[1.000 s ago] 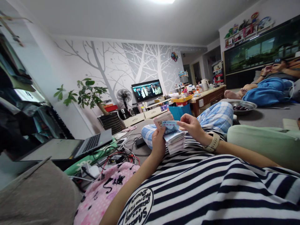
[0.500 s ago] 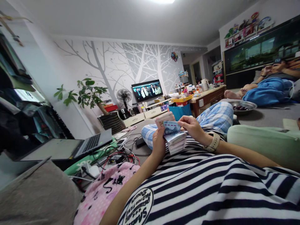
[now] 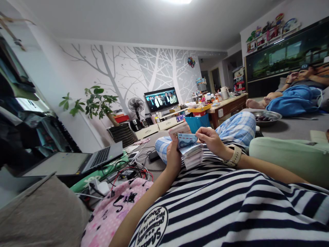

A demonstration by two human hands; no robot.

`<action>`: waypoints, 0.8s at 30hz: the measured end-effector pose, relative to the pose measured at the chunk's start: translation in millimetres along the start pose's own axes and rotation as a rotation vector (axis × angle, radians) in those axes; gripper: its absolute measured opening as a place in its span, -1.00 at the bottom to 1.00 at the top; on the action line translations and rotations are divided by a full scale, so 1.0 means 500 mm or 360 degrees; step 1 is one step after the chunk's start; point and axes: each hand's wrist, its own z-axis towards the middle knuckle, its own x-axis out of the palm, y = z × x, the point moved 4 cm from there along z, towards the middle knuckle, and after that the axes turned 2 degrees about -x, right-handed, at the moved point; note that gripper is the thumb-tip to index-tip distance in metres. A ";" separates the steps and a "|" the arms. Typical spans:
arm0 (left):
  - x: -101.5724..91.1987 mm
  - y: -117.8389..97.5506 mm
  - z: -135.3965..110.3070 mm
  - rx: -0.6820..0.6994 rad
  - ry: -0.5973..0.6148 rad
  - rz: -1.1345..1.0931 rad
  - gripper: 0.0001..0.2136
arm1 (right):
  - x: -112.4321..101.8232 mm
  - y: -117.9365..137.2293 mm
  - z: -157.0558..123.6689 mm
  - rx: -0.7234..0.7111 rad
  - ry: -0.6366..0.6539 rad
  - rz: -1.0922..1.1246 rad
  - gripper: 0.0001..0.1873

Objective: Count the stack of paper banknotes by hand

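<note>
L. hand [image 3: 173, 157]: was closed round L. side of note wad [image 3: 192, 160], thumb on upper face.
R. hand [image 3: 212, 141]: gripped R. edge of blue note [image 3: 186, 140] betw. thumb & forefinger.
Wad loc.: was held above lap, in front of striped shirt [image 3: 231, 199]; pinkish notes [image 3: 181, 128] showed at far end.
Blue note loc.: lay across upper part of wad, spanning both hands.
R. wrist: carried pale watch [image 3: 233, 156].
Legs: were in blue-white check trousers [image 3: 235, 127].
L. side: open laptop [image 3: 104, 157] stood nr. tangled cables [image 3: 140, 168] & pink cloth [image 3: 115, 209].
R. side: green cushion [image 3: 288, 156] sat beside R. forearm; metal bowl [image 3: 276, 118] w/ dark round items stood beyond.
Far R.: 2nd person [image 3: 303, 77] reclined, blue blanket [image 3: 295, 99] over legs.
Bkgd.: TV [image 3: 161, 99] was on.
</note>
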 end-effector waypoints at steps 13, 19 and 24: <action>-0.011 -0.001 -0.002 0.0015 -0.0026 -0.0015 -0.85 | 0.006 0.014 -0.002 -0.0012 0.0053 -0.0092 -0.64; -0.018 -0.002 0.001 0.0149 -0.0037 0.0162 -0.82 | 0.009 0.015 -0.003 -0.0006 0.0079 -0.0029 -0.66; -0.017 -0.001 0.005 0.0173 -0.0035 0.0164 -0.81 | 0.010 0.017 -0.003 0.0005 0.0086 -0.0071 -0.63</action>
